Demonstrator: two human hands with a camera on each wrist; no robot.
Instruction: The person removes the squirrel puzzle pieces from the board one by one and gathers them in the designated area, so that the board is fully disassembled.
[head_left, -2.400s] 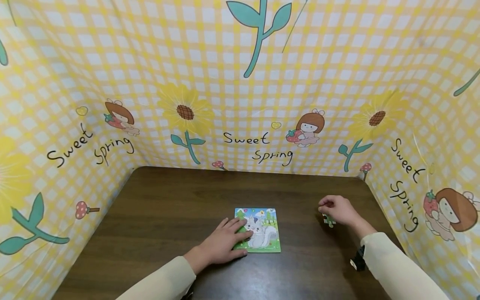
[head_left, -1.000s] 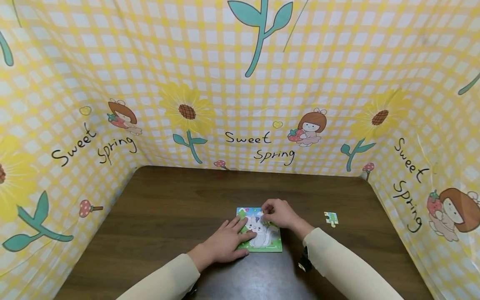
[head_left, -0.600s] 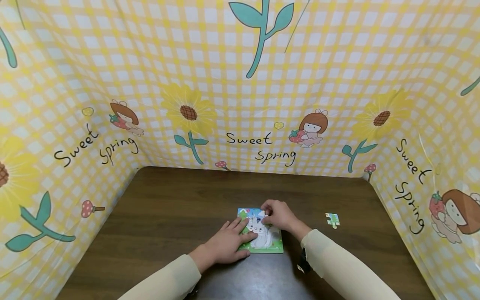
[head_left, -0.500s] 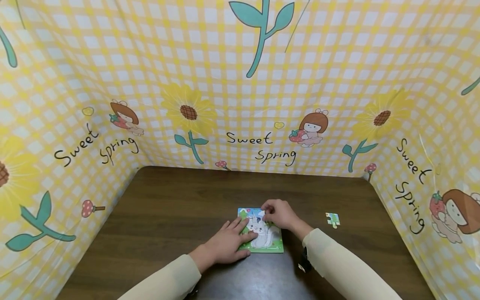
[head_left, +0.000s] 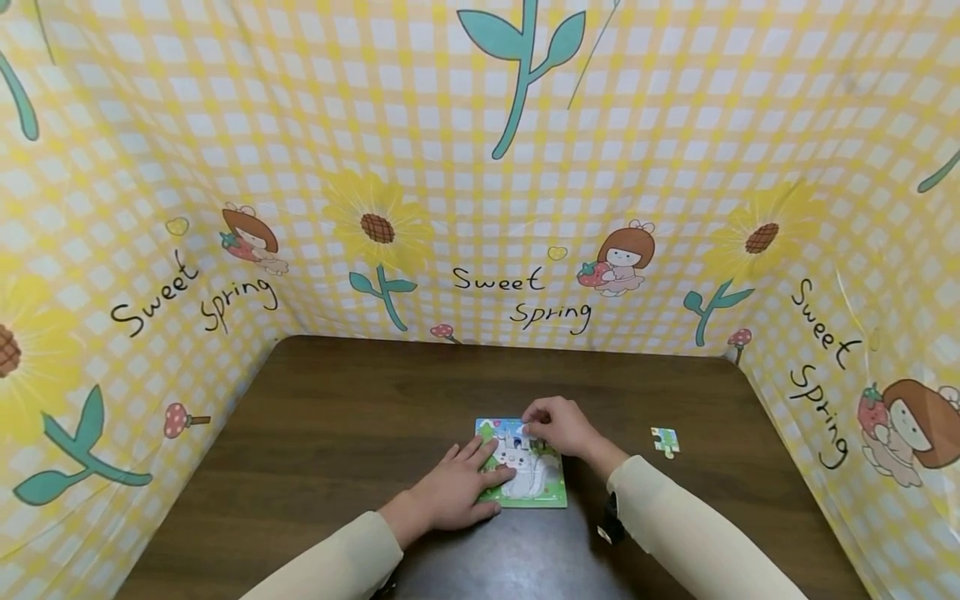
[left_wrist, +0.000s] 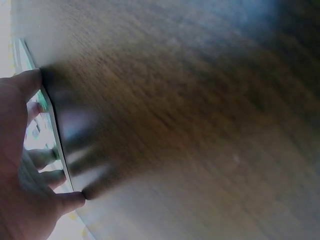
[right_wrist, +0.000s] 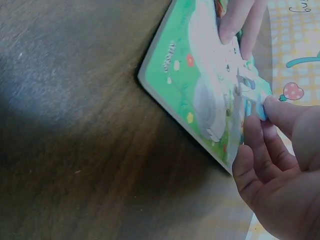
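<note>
A square jigsaw puzzle (head_left: 531, 492) with a white squirrel on a green and blue scene lies on the table. My left hand (head_left: 455, 487) is spread over its left side, fingers resting on the picture and thumb along the near edge. At the upper right part of the puzzle, my right hand (head_left: 564, 427) pinches a jigsaw piece (right_wrist: 256, 91) between thumb and fingers. In the right wrist view this piece is tilted close over the board. Another jigsaw piece (head_left: 664, 442), green and blue with knobs, lies to the right of the puzzle.
The dark wooden table (head_left: 360, 400) has a rounded far edge. A yellow checked cloth (head_left: 495, 200) with flowers and printed words stands round its back and both sides.
My right hand has moved left from the loose pieces to the puzzle, carrying one piece and leaving another behind. Over the last second it shifts only slightly. My left hand stays on the board.
</note>
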